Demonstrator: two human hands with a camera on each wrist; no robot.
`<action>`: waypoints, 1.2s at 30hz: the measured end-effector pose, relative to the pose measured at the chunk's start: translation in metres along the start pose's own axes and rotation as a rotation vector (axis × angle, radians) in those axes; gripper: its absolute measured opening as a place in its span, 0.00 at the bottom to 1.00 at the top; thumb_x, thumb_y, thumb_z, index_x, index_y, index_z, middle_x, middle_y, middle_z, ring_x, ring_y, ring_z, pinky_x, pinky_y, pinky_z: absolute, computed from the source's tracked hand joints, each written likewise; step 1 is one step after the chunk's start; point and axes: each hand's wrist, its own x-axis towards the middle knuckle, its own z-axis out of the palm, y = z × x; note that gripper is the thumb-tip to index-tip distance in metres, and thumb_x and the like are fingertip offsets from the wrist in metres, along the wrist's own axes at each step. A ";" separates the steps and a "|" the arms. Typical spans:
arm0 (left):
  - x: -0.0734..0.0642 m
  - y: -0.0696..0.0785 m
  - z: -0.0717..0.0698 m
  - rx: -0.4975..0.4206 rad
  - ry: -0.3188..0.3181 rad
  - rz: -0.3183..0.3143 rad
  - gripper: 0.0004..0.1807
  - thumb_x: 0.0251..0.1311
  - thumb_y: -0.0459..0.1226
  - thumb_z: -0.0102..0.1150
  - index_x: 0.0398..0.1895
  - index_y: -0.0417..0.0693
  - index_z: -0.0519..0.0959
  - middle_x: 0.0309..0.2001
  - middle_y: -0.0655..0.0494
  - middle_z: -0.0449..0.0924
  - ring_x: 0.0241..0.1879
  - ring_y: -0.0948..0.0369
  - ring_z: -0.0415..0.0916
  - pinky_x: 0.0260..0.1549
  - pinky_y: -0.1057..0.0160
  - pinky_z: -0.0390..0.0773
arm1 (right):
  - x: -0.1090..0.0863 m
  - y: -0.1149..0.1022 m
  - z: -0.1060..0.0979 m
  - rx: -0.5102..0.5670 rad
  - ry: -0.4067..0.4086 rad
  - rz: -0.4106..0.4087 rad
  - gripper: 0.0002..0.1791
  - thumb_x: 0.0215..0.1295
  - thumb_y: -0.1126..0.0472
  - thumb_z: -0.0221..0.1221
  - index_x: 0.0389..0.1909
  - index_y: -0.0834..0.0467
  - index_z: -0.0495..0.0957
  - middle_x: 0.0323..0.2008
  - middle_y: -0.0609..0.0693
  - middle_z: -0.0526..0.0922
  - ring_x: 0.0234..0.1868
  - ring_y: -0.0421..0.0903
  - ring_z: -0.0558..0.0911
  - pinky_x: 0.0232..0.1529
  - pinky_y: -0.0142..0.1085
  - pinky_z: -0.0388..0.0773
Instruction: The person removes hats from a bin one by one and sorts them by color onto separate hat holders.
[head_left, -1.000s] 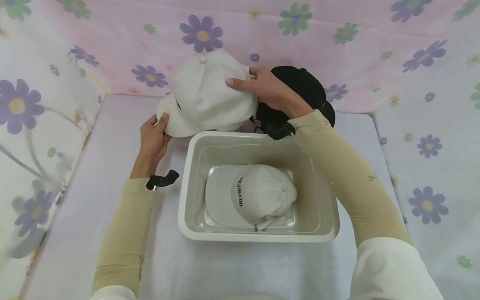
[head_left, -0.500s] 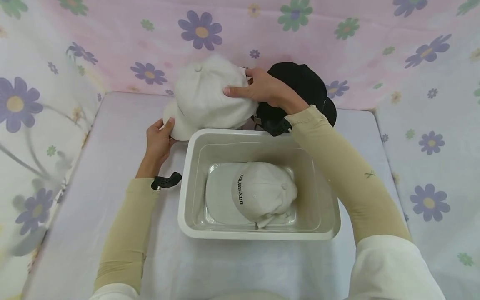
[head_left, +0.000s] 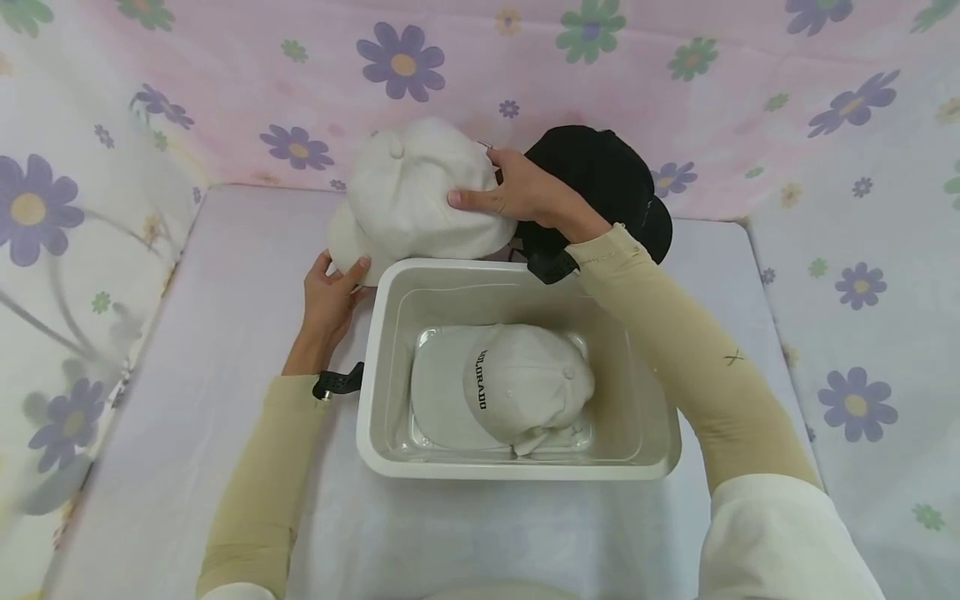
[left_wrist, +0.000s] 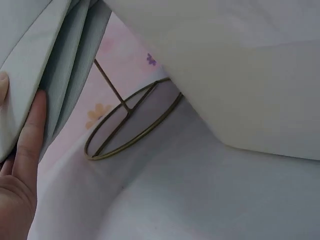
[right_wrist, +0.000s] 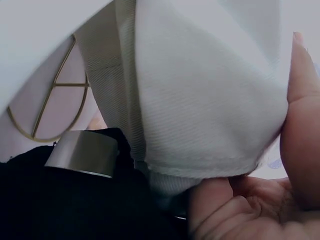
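A white baseball cap is held in both hands behind the bin. My left hand pinches the front of its brim, thumb on top and fingers beneath. In the left wrist view the brim edge shows layered with others, so more than one cap may be stacked there. My right hand grips the crown's back edge, thumb outside and fingers tucked under; the right wrist view shows the white fabric between them. Next to that hand is a black cap with a metal strap buckle.
A white plastic bin stands in front of the caps, holding a pale lettered cap. Behind it, a thin brass-coloured wire stand has a ring base on the white cloth. A flowered curtain closes off the back.
The white cap has come down and its brim has swung right, nearer the bin's left corner. My left hand moved right and nearer with it; my right hand dipped slightly.
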 end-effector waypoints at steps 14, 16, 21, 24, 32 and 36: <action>0.006 0.009 0.000 0.059 0.034 -0.015 0.32 0.66 0.33 0.65 0.71 0.47 0.63 0.56 0.48 0.78 0.48 0.61 0.83 0.41 0.66 0.85 | -0.004 0.005 0.008 0.027 0.077 -0.055 0.48 0.62 0.45 0.70 0.78 0.54 0.57 0.67 0.52 0.72 0.62 0.47 0.76 0.65 0.41 0.74; 0.010 0.013 0.001 0.038 0.053 -0.026 0.33 0.67 0.34 0.64 0.72 0.49 0.63 0.61 0.45 0.75 0.54 0.58 0.81 0.46 0.66 0.84 | -0.005 0.007 0.012 0.072 0.095 -0.074 0.47 0.62 0.46 0.71 0.76 0.54 0.59 0.66 0.52 0.72 0.61 0.47 0.76 0.64 0.40 0.74; 0.014 0.018 0.003 -0.003 0.089 -0.025 0.33 0.67 0.36 0.64 0.73 0.51 0.62 0.70 0.42 0.70 0.65 0.52 0.74 0.60 0.56 0.78 | -0.008 0.010 0.021 0.135 0.132 -0.113 0.44 0.62 0.49 0.71 0.75 0.54 0.61 0.65 0.52 0.73 0.61 0.46 0.75 0.63 0.39 0.74; 0.011 0.017 0.004 -0.005 0.105 -0.024 0.34 0.67 0.36 0.65 0.74 0.50 0.62 0.69 0.43 0.71 0.64 0.54 0.76 0.59 0.57 0.79 | -0.010 0.010 0.022 0.130 0.140 -0.107 0.44 0.62 0.48 0.71 0.74 0.54 0.61 0.64 0.52 0.73 0.61 0.46 0.75 0.63 0.39 0.74; -0.008 0.027 0.004 0.121 0.072 -0.117 0.30 0.77 0.42 0.50 0.74 0.39 0.55 0.46 0.50 0.76 0.32 0.63 0.84 0.35 0.66 0.86 | -0.022 0.004 0.018 -0.026 0.078 -0.048 0.52 0.61 0.42 0.70 0.78 0.53 0.52 0.67 0.51 0.70 0.64 0.45 0.73 0.64 0.41 0.73; -0.018 0.039 -0.002 0.382 -0.039 -0.223 0.37 0.80 0.48 0.40 0.79 0.39 0.41 0.43 0.53 0.80 0.34 0.66 0.84 0.44 0.63 0.86 | -0.041 -0.004 0.014 -0.147 0.028 -0.033 0.60 0.65 0.42 0.66 0.81 0.58 0.36 0.72 0.55 0.63 0.66 0.48 0.70 0.65 0.40 0.72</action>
